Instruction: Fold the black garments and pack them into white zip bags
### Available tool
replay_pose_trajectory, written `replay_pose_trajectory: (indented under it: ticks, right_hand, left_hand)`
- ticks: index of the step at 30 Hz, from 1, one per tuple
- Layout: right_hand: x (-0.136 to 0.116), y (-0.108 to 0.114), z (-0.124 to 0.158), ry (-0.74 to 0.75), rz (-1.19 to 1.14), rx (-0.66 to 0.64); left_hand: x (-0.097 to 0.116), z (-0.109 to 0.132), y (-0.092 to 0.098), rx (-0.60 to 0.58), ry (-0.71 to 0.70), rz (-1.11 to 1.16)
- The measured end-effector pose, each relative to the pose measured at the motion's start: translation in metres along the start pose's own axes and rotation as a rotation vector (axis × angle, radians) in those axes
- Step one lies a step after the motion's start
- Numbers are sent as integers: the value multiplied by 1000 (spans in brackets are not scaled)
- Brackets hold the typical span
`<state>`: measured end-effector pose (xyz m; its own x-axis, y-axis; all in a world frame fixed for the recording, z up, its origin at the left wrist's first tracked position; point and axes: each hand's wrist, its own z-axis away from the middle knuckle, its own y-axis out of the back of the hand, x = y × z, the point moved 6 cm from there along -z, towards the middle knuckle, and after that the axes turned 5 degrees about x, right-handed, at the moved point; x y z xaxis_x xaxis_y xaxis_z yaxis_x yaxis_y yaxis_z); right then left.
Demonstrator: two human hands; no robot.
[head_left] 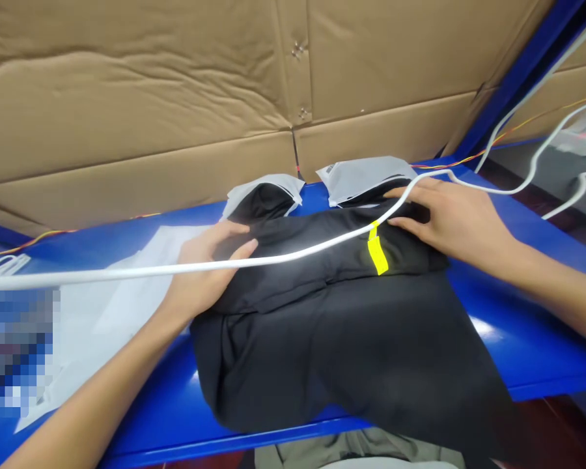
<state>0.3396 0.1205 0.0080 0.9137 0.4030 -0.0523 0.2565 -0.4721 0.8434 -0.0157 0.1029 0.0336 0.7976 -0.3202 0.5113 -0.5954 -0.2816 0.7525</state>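
A black garment [351, 339] lies on a blue table [527, 326], its top part folded over, with a yellow tag [377, 254] near the fold. My left hand [202, 270] grips the fold's left edge, thumb on top and fingers curled under the cloth. My right hand [444, 215] lies flat on the fold's right end, fingers stretched out and pressing down. A white cable [127, 271] runs across in front of both hands.
Two white bags holding dark cloth, one [266, 192] and another [366, 177], sit behind the garment. A clear plastic sheet [107, 306] lies at the left. Cardboard panels [176, 98] line the back. More white cables [557, 163] hang at the right.
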Motion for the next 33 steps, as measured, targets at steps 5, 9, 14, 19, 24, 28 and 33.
replay_pose_trajectory:
  ticks: [5,9,14,19,24,28,33]
  right_hand:
    - [-6,1,-4,50,-106,25]
    - [-12,8,-6,116,-277,48]
    - [-25,16,-2,157,-929,-135]
    - [-25,17,3,122,-1279,-374]
    - [-41,23,18,192,-1578,-889]
    - [-61,37,33,234,-1490,-1283]
    - [-67,32,29,191,-1452,-1172]
  left_hand:
    - [18,3,2,-126,-207,257]
    - [18,8,3,-203,-214,373]
    - [20,8,1,-362,-290,610]
    - [34,14,-6,-667,-345,800]
    - [57,32,-6,-1020,-340,849]
    - [65,48,-5,-1339,-228,715]
    - [60,37,-3,-939,-186,574]
